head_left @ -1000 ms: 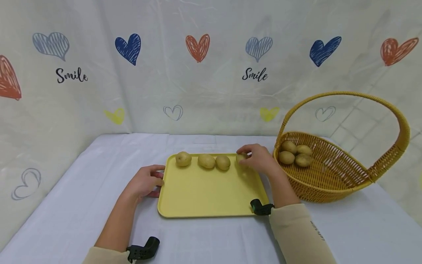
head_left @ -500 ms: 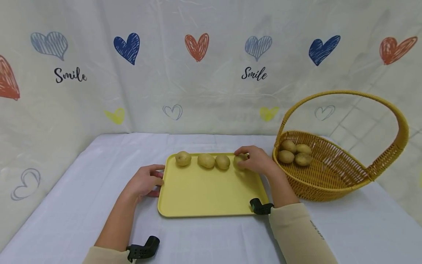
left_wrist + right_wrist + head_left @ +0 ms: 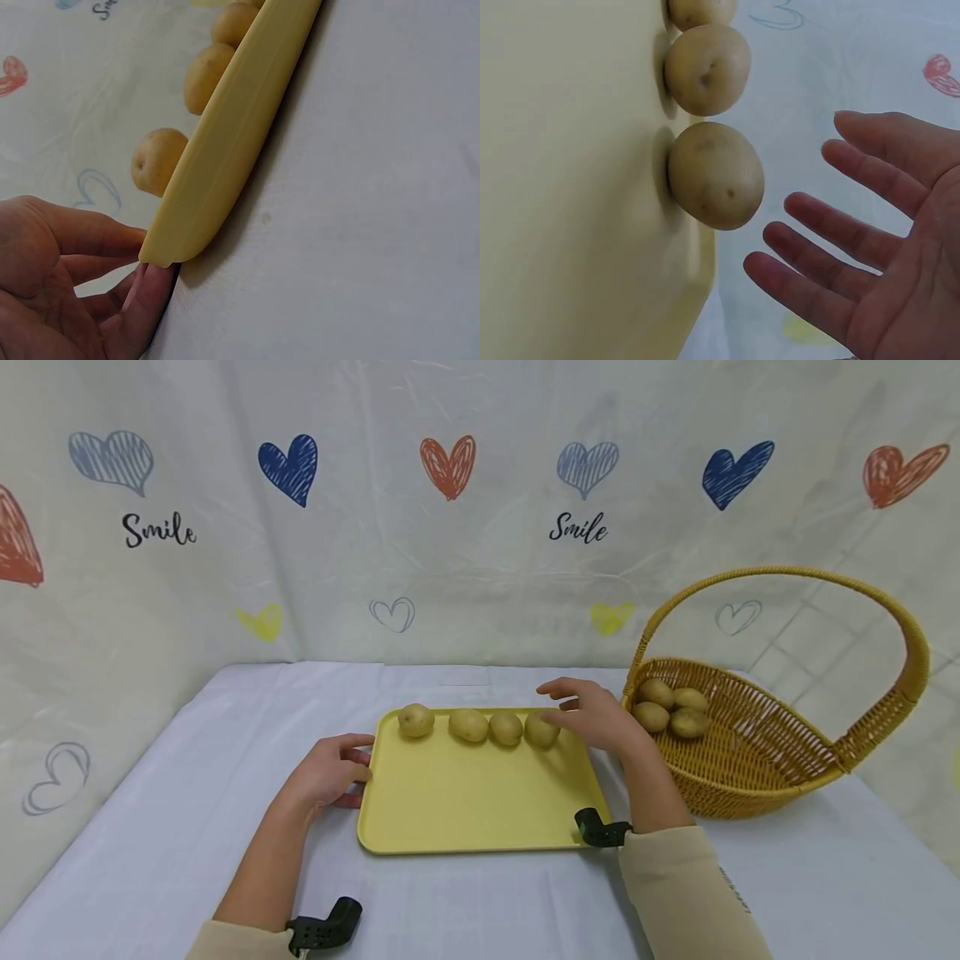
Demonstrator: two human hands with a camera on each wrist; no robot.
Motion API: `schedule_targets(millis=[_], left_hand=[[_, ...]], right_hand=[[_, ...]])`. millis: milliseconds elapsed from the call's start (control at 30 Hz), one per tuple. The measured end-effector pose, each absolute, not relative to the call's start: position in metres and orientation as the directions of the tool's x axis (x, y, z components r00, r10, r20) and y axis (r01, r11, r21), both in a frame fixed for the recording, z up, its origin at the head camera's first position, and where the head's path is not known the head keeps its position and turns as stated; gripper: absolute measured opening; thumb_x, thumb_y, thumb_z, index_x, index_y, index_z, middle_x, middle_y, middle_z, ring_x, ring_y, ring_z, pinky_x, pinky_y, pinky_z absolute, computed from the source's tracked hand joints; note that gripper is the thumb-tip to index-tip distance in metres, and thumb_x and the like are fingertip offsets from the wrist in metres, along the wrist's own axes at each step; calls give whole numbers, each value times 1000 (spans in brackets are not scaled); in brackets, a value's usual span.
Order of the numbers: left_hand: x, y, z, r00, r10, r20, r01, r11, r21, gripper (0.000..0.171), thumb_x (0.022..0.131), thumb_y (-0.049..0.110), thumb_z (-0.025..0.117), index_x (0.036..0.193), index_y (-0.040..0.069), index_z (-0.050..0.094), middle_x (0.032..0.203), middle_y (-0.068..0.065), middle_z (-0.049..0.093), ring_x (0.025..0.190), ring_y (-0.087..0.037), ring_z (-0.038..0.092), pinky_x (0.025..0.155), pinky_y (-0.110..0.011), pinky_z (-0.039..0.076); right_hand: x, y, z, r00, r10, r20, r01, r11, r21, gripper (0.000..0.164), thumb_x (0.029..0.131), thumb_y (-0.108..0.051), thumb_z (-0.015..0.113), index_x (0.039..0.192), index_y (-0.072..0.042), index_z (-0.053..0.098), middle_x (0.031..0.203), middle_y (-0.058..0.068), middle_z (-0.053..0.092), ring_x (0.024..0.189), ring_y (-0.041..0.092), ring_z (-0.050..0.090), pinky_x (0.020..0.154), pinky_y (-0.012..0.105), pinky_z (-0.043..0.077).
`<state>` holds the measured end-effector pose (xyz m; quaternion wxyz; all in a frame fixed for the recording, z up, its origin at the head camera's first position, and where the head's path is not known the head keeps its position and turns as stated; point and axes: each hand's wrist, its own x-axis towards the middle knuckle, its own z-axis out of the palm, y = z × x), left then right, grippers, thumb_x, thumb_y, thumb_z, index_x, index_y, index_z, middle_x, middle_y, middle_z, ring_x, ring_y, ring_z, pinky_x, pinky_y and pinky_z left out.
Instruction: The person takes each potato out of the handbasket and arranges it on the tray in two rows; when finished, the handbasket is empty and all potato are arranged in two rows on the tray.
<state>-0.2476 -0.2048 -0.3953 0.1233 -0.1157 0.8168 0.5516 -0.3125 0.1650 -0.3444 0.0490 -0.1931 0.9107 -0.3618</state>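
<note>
A yellow tray point(image 3: 480, 802) lies on the table with a row of several potatoes along its far edge. My left hand point(image 3: 330, 772) holds the tray's left edge; in the left wrist view point(image 3: 82, 277) its digits meet the rim from above and below. My right hand point(image 3: 596, 714) hovers over the tray's far right corner with fingers spread and nothing in them. Just beside it sits the rightmost potato point(image 3: 716, 176), partly covered by the thumb in the head view. A potato point(image 3: 506, 729) lies close to its left, and another potato point(image 3: 416, 721) stands apart at the left end.
A wicker basket point(image 3: 757, 760) with a tall arched handle point(image 3: 795, 572) stands right of the tray, near my right forearm. Several potatoes point(image 3: 688, 723) lie in its left end. A white cloth point(image 3: 465, 910) covers the table; behind hangs a heart-printed curtain point(image 3: 495, 552).
My right hand slid the rightmost potato left toward its neighbour, then let go and lifted up and to the right, its fingers opening. My left hand stays at the tray's edge.
</note>
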Motion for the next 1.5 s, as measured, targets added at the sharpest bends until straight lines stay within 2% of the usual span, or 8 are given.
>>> schedule_targets(millis=[300, 533, 800, 1167, 1500], left_hand=[[-247, -205, -393, -948, -38, -317, -308, 364, 879, 63, 94, -3, 60, 155, 6, 45, 127, -17, 53, 97, -24, 61, 70, -35, 63], [-247, -205, -394, -944, -46, -327, -321, 365, 874, 64, 94, -3, 60, 155, 7, 45, 127, -16, 53, 98, -24, 61, 71, -35, 63], [-248, -206, -395, -944, -42, -326, -318, 364, 875, 63, 94, -3, 59, 155, 8, 45, 126, -16, 54, 98, -24, 61, 70, -35, 63], [-246, -205, -394, -942, -45, -332, -324, 370, 870, 63, 95, -2, 59, 155, 8, 45, 128, -16, 53, 99, -25, 61, 71, -34, 63], [-246, -205, -392, -945, -31, -326, -314, 371, 874, 63, 95, -2, 59, 156, 7, 44, 127, -16, 53, 97, -24, 61, 71, -34, 62]], right_hand=[[-313, 169, -340, -915, -393, 88, -323, 586, -744, 48, 103, -26, 62, 149, -13, 53, 147, 21, 55, 132, 42, 58, 102, 54, 51], [-311, 173, -333, -913, -387, 127, -323, 498, -804, 50, 105, -23, 61, 151, -9, 51, 149, 20, 54, 130, 39, 60, 101, 54, 54], [-311, 177, -333, -930, -318, 183, -324, 476, -818, 45, 105, -20, 60, 148, -9, 54, 144, 21, 58, 126, 38, 62, 99, 50, 57], [-302, 182, -319, -935, -280, 219, -330, 458, -825, 48, 106, -31, 58, 150, -12, 53, 145, 18, 56, 128, 35, 61, 99, 46, 57], [-294, 185, -305, -937, -258, 238, -332, 432, -839, 49, 105, -36, 58, 149, -14, 54, 145, 10, 56, 127, 22, 58, 97, 26, 57]])
